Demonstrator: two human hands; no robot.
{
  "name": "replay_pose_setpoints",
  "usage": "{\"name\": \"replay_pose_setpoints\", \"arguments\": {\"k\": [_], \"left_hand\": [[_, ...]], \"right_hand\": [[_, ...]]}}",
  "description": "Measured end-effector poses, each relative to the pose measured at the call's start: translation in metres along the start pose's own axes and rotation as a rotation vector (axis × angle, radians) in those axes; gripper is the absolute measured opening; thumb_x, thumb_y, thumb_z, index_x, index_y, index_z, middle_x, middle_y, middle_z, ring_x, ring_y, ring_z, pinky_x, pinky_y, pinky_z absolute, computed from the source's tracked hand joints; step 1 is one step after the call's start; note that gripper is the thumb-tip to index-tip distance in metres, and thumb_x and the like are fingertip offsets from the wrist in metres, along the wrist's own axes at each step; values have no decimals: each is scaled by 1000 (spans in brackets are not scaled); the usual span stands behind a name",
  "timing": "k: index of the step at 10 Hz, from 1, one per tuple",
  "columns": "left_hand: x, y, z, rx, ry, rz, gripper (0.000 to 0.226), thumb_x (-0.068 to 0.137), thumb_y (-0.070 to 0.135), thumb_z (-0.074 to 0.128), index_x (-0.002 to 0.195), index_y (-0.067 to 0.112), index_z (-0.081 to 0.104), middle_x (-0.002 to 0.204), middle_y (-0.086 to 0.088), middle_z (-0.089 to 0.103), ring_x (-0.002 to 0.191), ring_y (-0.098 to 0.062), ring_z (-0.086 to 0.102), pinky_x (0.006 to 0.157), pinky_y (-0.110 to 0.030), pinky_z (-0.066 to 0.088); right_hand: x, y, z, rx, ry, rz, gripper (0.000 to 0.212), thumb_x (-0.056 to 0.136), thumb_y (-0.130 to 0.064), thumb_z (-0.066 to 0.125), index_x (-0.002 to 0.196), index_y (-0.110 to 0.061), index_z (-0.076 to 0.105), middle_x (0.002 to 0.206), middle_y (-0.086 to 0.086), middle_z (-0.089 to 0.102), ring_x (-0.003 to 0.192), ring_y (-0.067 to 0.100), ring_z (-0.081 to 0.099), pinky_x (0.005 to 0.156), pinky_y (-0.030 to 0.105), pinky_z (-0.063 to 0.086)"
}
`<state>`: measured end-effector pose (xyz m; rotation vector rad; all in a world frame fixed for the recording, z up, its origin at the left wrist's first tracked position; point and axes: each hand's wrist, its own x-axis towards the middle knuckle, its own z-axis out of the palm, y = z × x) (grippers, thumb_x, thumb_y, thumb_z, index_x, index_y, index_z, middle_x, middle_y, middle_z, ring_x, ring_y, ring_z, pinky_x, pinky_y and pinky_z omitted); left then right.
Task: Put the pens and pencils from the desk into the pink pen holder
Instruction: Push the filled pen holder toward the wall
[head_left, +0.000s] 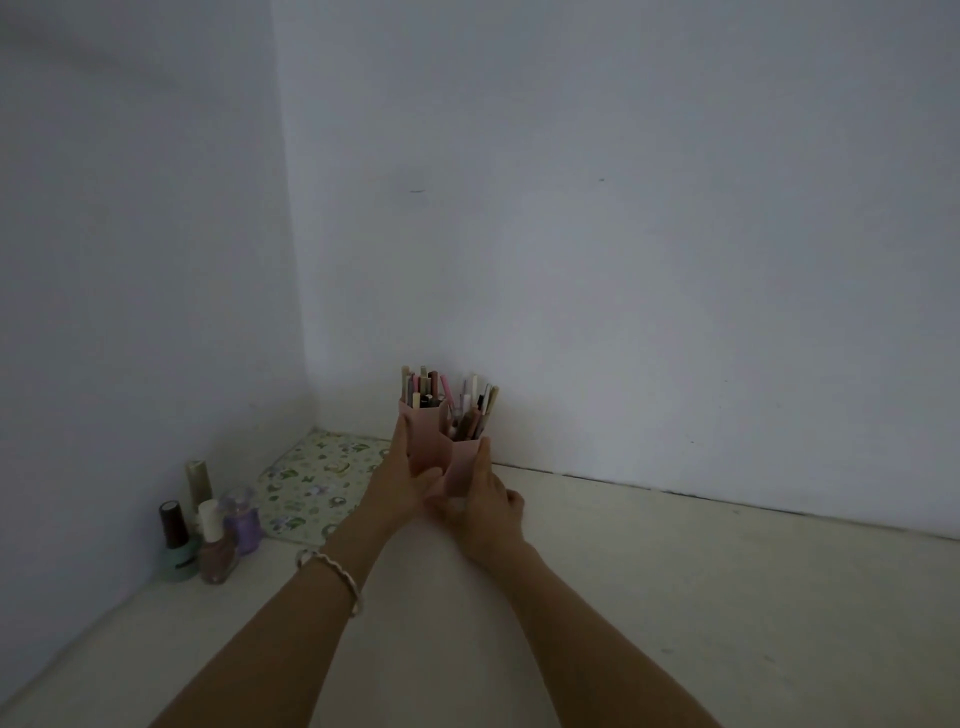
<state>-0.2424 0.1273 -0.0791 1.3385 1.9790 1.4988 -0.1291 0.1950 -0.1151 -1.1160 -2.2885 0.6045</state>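
Observation:
The pink pen holder (430, 436) stands upright on the pale desk near the back wall, with two tall compartments. Several pens and pencils (448, 397) stick up out of both compartments. My left hand (402, 475) grips the holder's left side, its thumb curled across the front. My right hand (485, 501) grips the right compartment from the right and front, thumb up along its wall. The holder's base is hidden behind my hands.
Several nail polish bottles (208, 530) stand by the left wall. A green patterned sheet (311, 478) lies flat in the corner, left of the holder. The desk (727, 597) meets the back wall just behind the holder.

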Motion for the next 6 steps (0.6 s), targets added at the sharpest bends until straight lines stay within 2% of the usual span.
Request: {"name": "replay_pose_setpoints", "arguments": {"k": [2,3,4,5,6], "left_hand": [[6,-4,1,48,10,-17,92,89,4,64,155,13,0,158,-10,23,141,-26,35,114,-44,32],[7,-9,3,75,30,-14,92,89,7,66,155,13,2,152,-10,34,136,-25,42,111,-41,36],[-6,0,-4,16,249,-46,103,82,30,76,156,23,5,128,-6,53,116,-20,54,94,-35,47],[-19,26,-12,-32,520,43,102,75,49,75,153,34,11,147,-10,45,131,-23,48,102,-42,44],[-20,88,-27,-95,547,140,97,77,49,74,153,33,15,149,-8,43,133,-21,46,106,-39,41]], "right_hand": [[2,2,-1,-11,-16,-6,108,80,-67,51,152,-19,-13,149,1,40,133,18,40,102,38,25],[2,3,2,-25,-52,8,112,80,-64,56,152,-9,-10,153,6,34,138,21,35,111,40,22],[2,0,-17,256,-118,123,121,74,-60,70,152,-10,-8,158,10,22,142,26,29,115,43,28],[-11,5,-51,418,-87,111,127,71,-59,74,152,-14,-12,163,6,3,148,23,13,119,41,22],[-25,-2,-110,426,78,42,116,73,-57,73,154,-18,0,160,7,16,143,23,26,115,43,30]]}}
